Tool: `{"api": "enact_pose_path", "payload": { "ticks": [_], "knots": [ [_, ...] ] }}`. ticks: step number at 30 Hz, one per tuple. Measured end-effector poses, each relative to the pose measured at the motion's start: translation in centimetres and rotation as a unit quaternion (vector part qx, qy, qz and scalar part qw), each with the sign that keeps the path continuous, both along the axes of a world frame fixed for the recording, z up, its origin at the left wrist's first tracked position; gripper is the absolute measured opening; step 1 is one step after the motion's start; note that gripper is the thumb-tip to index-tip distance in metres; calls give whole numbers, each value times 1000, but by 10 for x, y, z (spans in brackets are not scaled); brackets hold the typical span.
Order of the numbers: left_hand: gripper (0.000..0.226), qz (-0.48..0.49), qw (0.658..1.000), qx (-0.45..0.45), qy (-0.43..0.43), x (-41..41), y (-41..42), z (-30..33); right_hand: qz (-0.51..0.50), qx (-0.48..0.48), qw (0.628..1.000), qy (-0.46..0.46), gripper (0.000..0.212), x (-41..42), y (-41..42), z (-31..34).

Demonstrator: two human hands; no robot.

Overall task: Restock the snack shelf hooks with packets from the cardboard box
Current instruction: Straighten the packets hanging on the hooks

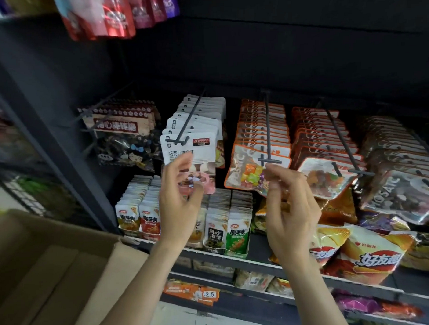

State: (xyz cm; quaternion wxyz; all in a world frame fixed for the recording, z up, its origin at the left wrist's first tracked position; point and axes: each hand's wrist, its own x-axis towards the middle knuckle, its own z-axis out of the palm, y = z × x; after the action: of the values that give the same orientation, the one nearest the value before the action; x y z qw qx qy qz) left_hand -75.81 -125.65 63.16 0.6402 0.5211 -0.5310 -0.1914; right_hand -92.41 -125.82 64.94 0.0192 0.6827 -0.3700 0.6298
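A white packet with pink sweets hangs at the front of a full black hook. My left hand is raised just in front of its lower half, finger and thumb apart and loosely curled, gripping nothing that I can see. To the right, my right hand hovers below an orange-edged candy packet on the neighbouring hook, fingers relaxed and empty. The open cardboard box sits at the lower left; no packets show in its visible part.
More hooks carry dark lollipop bags, orange packets and mosaic bags. Below is a shelf with upright snack pouches and crisp bags. Red bags hang overhead. A black upright stands left.
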Motion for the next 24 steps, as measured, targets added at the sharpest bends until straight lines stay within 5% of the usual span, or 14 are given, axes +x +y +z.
{"api": "enact_pose_path", "payload": {
  "ticks": [6, 13, 17, 24],
  "knots": [
    [58, 75, 997, -13, -29, 77, -7, -1, 90, 156, 982, 50, 37, 66, -18, -14],
    [111, -123, 973, 188, -51, 104, -65, -5, 65, 277, 958, 25, 93, 127, -77, -40],
    [101, -242, 946, 211, 46, 105, -85, -14, 102, 345, 930, -79, 110, 141, -90, -48],
    [81, -221, 958, 177, 45, 120, -94, -19, -8, 345, 936, -69, 104, 150, -81, -55]
  ]
}}
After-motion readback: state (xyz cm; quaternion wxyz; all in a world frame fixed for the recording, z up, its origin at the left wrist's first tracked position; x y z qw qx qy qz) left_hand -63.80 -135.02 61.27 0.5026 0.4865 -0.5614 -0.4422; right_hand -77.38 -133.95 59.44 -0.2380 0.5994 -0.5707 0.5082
